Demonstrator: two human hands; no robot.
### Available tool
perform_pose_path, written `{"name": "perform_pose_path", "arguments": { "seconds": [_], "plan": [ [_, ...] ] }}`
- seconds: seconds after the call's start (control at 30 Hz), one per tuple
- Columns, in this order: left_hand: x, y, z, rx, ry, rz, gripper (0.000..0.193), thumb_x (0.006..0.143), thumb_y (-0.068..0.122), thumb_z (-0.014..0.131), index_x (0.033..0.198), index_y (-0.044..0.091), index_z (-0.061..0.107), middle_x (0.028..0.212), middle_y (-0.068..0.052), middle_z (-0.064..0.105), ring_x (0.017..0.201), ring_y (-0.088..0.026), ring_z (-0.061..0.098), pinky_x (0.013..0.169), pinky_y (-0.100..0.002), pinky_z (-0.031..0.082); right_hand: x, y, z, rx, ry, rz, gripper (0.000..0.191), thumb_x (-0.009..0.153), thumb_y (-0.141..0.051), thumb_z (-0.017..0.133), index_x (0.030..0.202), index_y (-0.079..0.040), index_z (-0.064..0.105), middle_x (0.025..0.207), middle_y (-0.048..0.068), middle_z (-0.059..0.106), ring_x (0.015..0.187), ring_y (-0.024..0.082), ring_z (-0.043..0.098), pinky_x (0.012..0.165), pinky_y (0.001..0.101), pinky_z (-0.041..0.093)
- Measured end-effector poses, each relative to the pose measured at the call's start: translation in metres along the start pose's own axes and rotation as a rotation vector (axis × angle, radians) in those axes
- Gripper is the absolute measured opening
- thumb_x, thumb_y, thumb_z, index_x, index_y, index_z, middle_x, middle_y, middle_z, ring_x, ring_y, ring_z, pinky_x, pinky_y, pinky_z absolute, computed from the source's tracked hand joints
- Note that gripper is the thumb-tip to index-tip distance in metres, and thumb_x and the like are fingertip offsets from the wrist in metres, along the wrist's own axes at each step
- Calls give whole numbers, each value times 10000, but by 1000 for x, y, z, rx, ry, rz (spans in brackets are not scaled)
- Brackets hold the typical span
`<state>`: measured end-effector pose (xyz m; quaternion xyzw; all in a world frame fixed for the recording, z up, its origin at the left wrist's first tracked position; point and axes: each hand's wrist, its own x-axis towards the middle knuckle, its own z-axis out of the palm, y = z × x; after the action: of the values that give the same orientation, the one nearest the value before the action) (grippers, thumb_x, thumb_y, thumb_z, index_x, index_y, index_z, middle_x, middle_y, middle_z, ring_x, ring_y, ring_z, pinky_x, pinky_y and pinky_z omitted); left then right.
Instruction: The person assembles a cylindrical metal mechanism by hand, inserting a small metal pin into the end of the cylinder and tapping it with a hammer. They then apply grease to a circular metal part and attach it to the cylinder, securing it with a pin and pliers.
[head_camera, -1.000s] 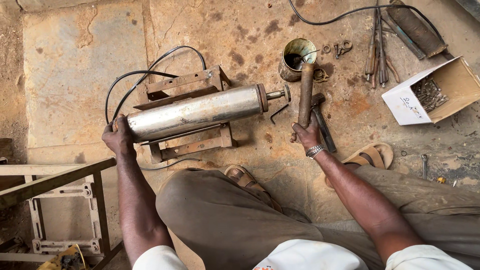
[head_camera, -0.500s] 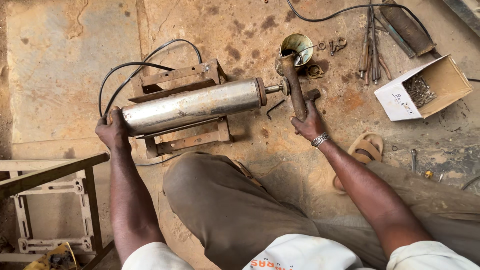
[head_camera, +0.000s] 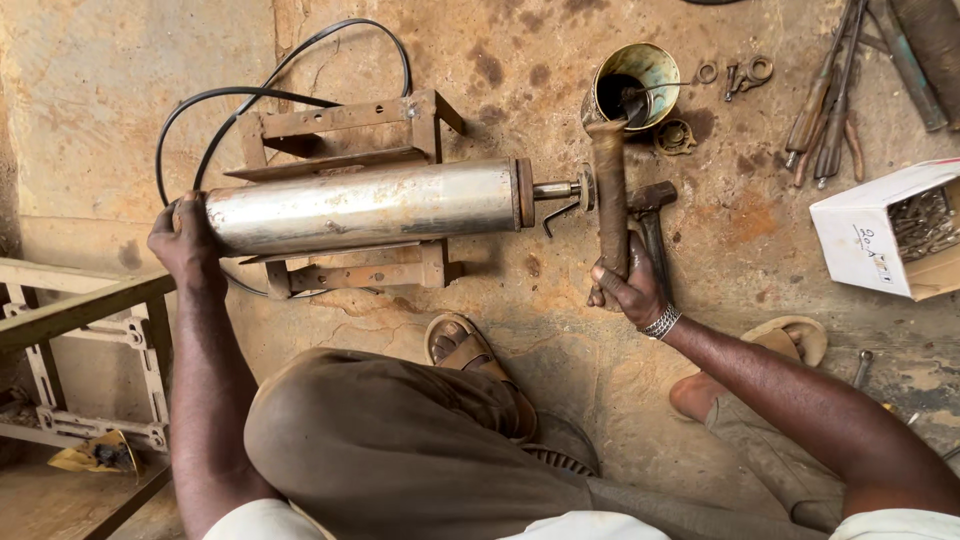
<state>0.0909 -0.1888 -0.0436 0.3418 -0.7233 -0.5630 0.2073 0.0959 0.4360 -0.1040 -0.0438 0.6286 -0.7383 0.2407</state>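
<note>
Rusty pipe (head_camera: 608, 190) swung beside tin (head_camera: 636, 82) holding dark liquid.

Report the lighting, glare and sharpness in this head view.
Head view: soft, even daylight with faint shadows; a mild sheen runs along the steel cylinder; left hand and right hand are sharp; the pipe shows no motion blur; edges bend slightly.

Bare floor (head_camera: 100, 110) lies open left of the black cable (head_camera: 250, 95) loop. Between the metal cylinder (head_camera: 365, 205) and the white box (head_camera: 880, 235), the hammer (head_camera: 650, 215) and the tin can (head_camera: 635, 75) crowd the way. A metal frame (head_camera: 60, 330) blocks the lower left, and tools (head_camera: 825, 115) fill the upper right.
</note>
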Motion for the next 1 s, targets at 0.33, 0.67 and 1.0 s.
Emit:
{"name": "perform_pose_path", "arguments": {
  "seconds": [0.33,0.67,1.0],
  "plan": [
    [-17,20,-10,23,-98,-186,309,1041,306,618,1185,54,723,1150,-88,724,1079,-199,719,923,-389,625,-8,38,-8,325,-94,64,517,1038,-387,585,1340,-45,343,845,69,592,638,136,625,586,319,597],
    [-2,5,-31,-23,-141,-273,349,1092,333,563,1297,60,638,1272,-75,681,1231,-235,662,1072,-425,574,-7,41,-7,372,-104,22,560,1024,-421,612,1323,-33,340,833,69,616,639,139,635,581,304,590],
    [0,7,-36,-2,-237,-285,431,1092,331,480,1395,41,579,1362,-130,636,1264,-277,657,1061,-471,599,-7,35,-4,435,-23,-58,617,1038,-420,612,1368,-13,287,870,60,613,669,133,649,607,323,613]
  ]
}}
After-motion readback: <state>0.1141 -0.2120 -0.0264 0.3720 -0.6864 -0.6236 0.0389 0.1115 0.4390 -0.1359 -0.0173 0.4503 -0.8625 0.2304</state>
